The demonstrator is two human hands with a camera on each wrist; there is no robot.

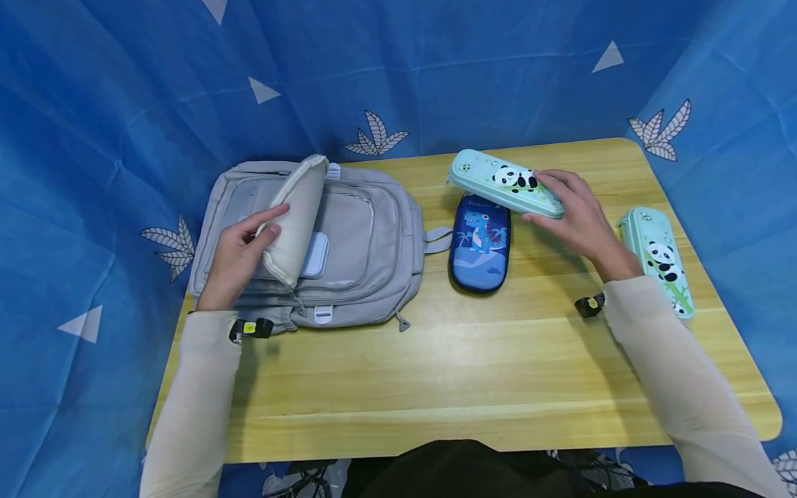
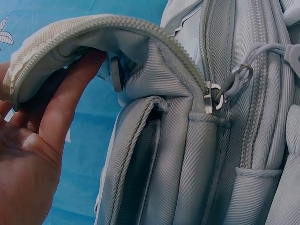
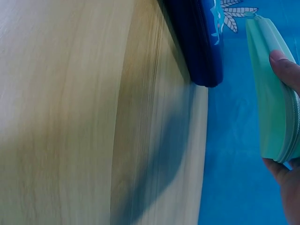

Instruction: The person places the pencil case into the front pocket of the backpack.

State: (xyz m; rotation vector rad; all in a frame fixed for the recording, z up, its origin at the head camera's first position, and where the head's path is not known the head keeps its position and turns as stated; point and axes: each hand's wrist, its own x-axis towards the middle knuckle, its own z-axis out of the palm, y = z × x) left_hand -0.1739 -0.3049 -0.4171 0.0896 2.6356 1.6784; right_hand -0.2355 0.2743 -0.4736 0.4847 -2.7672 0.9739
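A grey backpack [image 1: 389, 235] lies on its back at the left of the table. My left hand [image 1: 230, 263] holds up its pale-lined front flap [image 1: 301, 211], thumb on the lining and fingers behind; in the left wrist view the flap's zipper edge [image 2: 112, 21] curves over my fingers. A pale blue rounded item [image 1: 316, 256] shows just under the flap. My right hand [image 1: 579, 214] grips a mint pencil case [image 1: 476, 173] with pandas by its right end, lifted off the table. It overlaps the top of a dark blue dinosaur pencil case [image 1: 479, 249].
A second mint panda pencil case [image 1: 660, 263] lies near the right edge of the wooden table [image 1: 423, 387]. Blue patterned cloth [image 1: 473, 83] hangs close behind the table and at both sides. A grey strap [image 1: 438, 240] reaches from the backpack toward the dinosaur case.
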